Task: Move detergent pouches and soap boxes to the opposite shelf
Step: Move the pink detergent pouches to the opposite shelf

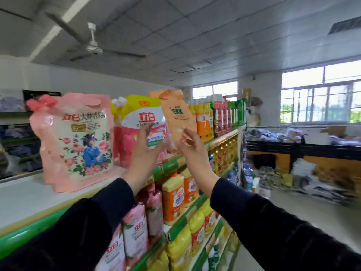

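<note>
while both arms reach up, left hand and right hand are released, fingers spread, grasping nothing. pink pouch, yellow pouch and orange pouch stand along the top shelf front edge.

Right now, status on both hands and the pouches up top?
Left hand and right hand open, raised, gripping nothing. Three pouches upright on top shelf: pink pouch, yellow pouch, orange pouch. Nothing blocking reach.
</note>
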